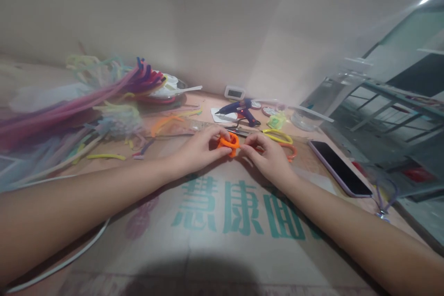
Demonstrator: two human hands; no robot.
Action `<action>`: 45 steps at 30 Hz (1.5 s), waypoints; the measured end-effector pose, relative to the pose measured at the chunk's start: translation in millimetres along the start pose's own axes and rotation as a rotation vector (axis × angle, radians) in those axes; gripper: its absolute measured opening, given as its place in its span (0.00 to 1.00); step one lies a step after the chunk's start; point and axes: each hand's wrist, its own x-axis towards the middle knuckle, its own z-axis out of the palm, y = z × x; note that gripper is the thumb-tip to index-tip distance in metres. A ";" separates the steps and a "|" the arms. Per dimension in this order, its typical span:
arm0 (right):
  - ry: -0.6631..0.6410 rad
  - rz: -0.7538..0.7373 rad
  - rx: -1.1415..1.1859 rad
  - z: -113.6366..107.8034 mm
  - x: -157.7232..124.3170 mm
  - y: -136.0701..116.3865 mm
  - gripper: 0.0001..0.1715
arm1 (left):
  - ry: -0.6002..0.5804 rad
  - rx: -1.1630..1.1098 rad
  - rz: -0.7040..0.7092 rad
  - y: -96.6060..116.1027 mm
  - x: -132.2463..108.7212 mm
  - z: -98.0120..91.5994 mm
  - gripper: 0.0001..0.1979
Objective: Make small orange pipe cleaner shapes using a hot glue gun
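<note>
An orange pipe cleaner [229, 144], bent into a small looped ring shape, is held up over the printed sheet. My left hand [203, 146] grips its left side between thumb and fingers. With thumb and index finger pinched together, my right hand [268, 155] meets the right edge of the orange loop; the very tip it holds is mostly hidden. Just behind the hands lie scissors with yellow handles [278, 136] and an orange-handled tool [290, 151], partly covered by my right hand. A dark blue glue gun [239, 109] rests farther back on a white pad.
Bundles of coloured pipe cleaners [114, 85] spread across the left side, with cut pieces nearby. A phone [340, 169] lies at right, near the table edge. Behind are a small digital display [235, 92] and a clear container [308, 115]. A white cable [69, 259] runs under my left arm.
</note>
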 end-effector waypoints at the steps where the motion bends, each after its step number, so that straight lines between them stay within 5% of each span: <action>1: -0.007 -0.002 -0.008 -0.9 0.1 0.0 0.06 | -0.005 0.028 0.014 0.2 0.6 -0.2 0.08; 9: -0.032 -0.046 -0.029 -0.4 -1.3 -2.7 0.05 | -0.039 0.188 0.122 6.2 0.0 -3.9 0.07; 18: 0.017 -0.114 -0.083 -0.7 -2.5 -5.6 0.05 | 0.064 0.094 0.012 12.0 -3.2 -2.7 0.07; 28: -0.017 -0.184 -0.220 0.8 -7.8 -5.6 0.07 | 0.005 0.207 0.152 6.9 -4.7 -3.8 0.06; 38: -0.169 -0.238 -0.162 -5.1 -16.3 -19.1 0.10 | 0.116 0.358 0.232 8.4 -9.9 -7.8 0.07; 45: -0.332 -0.207 -0.031 -1.9 -18.2 -22.6 0.09 | 0.086 0.376 0.247 9.2 -8.3 -10.0 0.06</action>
